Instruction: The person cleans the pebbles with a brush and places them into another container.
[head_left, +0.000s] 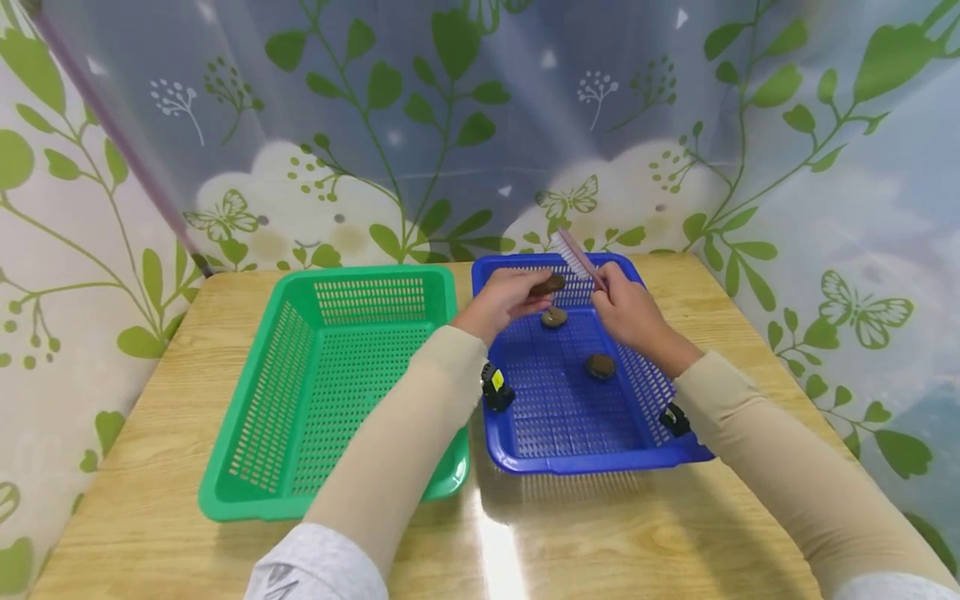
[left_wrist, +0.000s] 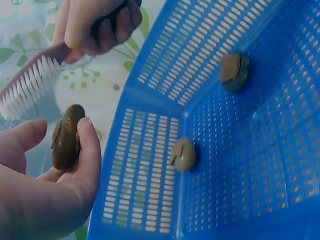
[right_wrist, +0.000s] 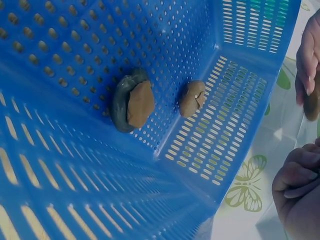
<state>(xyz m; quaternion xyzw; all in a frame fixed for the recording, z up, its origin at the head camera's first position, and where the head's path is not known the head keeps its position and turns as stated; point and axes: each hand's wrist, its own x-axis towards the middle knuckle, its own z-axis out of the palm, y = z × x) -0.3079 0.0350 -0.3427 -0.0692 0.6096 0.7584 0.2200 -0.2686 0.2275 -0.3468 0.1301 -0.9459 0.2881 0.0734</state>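
Over the far end of the blue basket (head_left: 592, 463), my left hand (head_left: 504, 298) holds a smooth brown stone (left_wrist: 68, 140) between thumb and fingers. Brown flat patches stick to the stone's sides in the left wrist view. My right hand (head_left: 632, 312) grips the handle of a pinkish brush (head_left: 574, 252); its white bristles face the held stone, with a gap between them. Two more stones lie in the blue basket: a small tan one (left_wrist: 185, 155) with a brown patch, and a larger dark one (right_wrist: 122, 105) with a flat brown piece on it.
A green basket (head_left: 240, 507) stands to the left of the blue one on the wooden table (head_left: 600, 542). Leaf-patterned cloth (head_left: 405, 150) hangs behind and along both sides. Black wrist cameras (head_left: 497, 388) hang near the blue basket's side walls.
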